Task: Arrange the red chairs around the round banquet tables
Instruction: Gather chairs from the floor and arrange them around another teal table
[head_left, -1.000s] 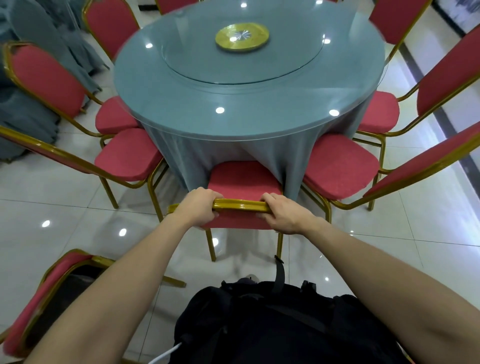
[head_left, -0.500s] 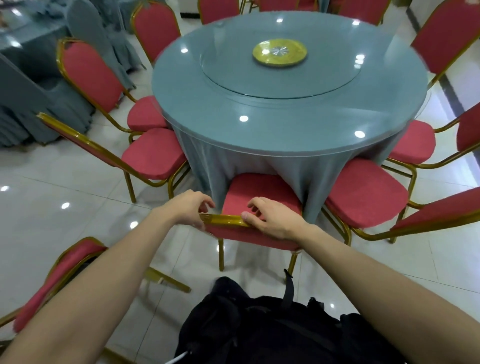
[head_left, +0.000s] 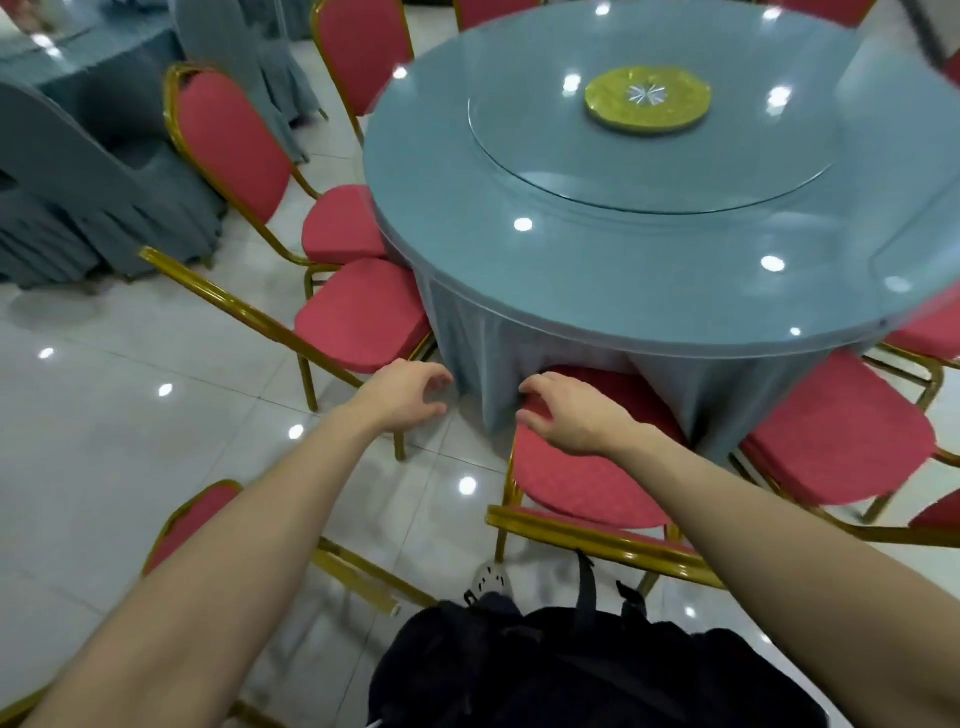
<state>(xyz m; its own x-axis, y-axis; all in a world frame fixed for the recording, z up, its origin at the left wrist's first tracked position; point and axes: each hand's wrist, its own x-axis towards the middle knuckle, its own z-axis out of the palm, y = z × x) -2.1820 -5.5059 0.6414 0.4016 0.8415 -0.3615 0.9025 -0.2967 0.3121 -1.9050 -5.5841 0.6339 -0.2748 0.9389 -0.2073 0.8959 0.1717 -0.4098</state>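
Red chair sits tucked at the bench's 6 o'clock, seat front under the cloth. Left hand and right hand have let go of its back rail, both loose and empty. This place looks done; a spare chair waits at 8 o'clock.

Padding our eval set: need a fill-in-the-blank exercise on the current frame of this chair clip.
1. The table has a ____ top.
2. The nearest chair has a ____ seat cushion.
3. The left hand holds ____.
4. The yellow disc sits at the ____ of the glass turntable.

Missing words: round; red; nothing; centre.
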